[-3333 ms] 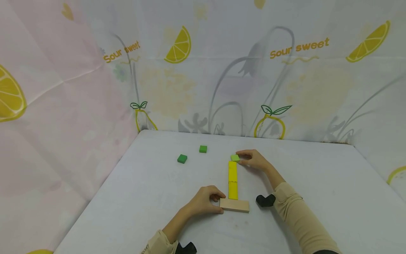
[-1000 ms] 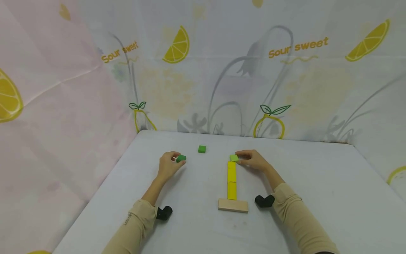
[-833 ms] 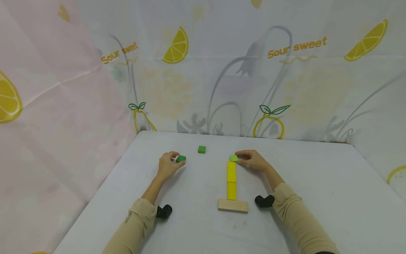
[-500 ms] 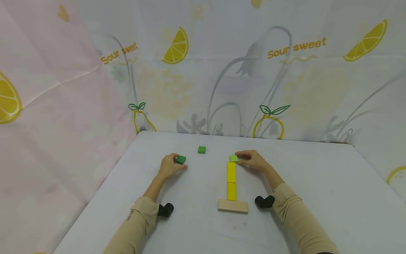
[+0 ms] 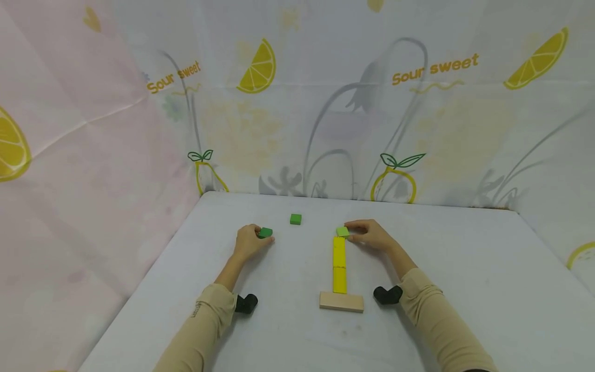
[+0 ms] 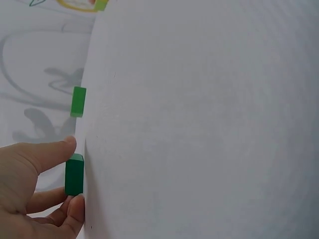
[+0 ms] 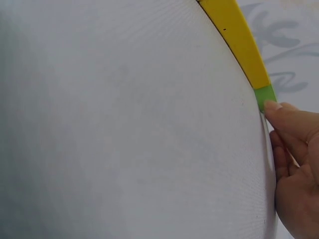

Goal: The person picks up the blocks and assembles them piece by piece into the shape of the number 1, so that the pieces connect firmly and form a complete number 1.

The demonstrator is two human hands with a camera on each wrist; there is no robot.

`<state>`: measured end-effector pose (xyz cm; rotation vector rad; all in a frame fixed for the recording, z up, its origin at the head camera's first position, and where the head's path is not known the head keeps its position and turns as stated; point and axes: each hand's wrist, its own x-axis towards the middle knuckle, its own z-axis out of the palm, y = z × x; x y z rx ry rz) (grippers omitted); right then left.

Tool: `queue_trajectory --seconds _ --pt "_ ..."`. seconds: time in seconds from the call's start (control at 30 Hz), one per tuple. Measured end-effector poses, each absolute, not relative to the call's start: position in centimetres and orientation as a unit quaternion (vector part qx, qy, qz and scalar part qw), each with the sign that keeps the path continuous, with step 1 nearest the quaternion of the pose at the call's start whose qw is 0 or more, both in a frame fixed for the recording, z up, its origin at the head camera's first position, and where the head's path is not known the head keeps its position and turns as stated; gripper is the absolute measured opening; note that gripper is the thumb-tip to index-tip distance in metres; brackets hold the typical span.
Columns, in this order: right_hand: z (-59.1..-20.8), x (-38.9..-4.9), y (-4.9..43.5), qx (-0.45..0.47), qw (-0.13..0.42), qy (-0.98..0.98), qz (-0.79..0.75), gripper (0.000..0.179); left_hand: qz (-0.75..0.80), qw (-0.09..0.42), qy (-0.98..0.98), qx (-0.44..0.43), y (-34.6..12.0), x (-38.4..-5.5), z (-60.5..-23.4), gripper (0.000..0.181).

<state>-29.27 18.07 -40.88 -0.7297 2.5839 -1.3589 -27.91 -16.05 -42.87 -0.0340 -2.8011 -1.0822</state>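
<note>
My left hand [image 5: 247, 242] is at a small dark green block [image 5: 265, 232], thumb on the near side and curled fingers at the opposite end. In the left wrist view this block [image 6: 75, 175] stands between the thumb tip and the fingertips. My right hand [image 5: 372, 235] pinches a small light green block [image 5: 342, 231] at the far end of two yellow blocks [image 5: 340, 264] laid end to end. The right wrist view has the thumb on the green block [image 7: 264, 97], which meets the yellow end. A plain wooden block [image 5: 341, 301] lies crosswise at the near end, making an upside-down T.
Another green block [image 5: 296, 219] lies at the back, between the two hands. The white tabletop [image 5: 288, 330] ends at a printed cloth backdrop [image 5: 297, 119] behind and to the left. Black wrist-worn pieces [image 5: 388, 295] jut inward from the sleeves.
My left hand has left the wooden block and gone out to the dark green block at the far left; its thumb moved away and then back in. The right hand stays on the light green block.
</note>
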Motion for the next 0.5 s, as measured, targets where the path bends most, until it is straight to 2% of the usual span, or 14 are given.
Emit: queue_trajectory --seconds 0.33,0.5 --pt "-41.2 -29.5 18.0 -0.242 0.066 0.858 -0.449 0.041 -0.357 0.102 -0.928 -0.012 -15.9 -27.8 -43.1 0.037" --pt "-43.3 -31.0 18.7 -0.240 0.058 0.860 -0.448 0.041 -0.357 0.117 -0.926 -0.023 -15.8 -27.7 -43.3 0.033"
